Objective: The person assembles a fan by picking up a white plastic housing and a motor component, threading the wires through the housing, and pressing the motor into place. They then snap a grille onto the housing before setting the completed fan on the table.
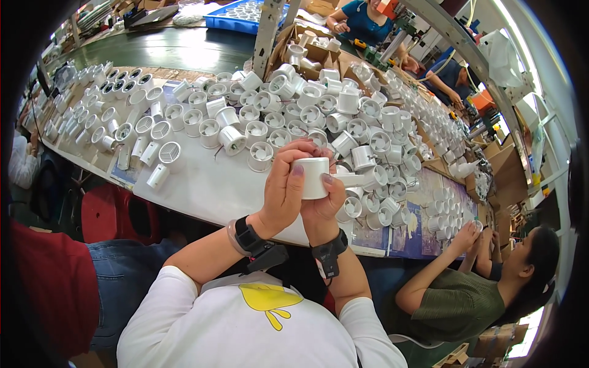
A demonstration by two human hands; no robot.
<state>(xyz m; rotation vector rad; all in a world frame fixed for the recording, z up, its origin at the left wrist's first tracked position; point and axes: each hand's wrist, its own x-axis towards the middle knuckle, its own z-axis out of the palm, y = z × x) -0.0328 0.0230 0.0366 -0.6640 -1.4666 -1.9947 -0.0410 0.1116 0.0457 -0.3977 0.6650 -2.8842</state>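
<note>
White cup (315,181) clasped between two hands
The left hand (284,187) wraps the cup's left side; the right hand (325,205) grips its right side, near the table's (205,181) front edge, beside many loose fans (261,153).

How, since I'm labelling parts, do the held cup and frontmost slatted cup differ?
The held cup is in the left hand and right hand; the slatted cup rests on the table. The held cup shows a smooth side; the slatted cup, its slats. Both are white.
</note>
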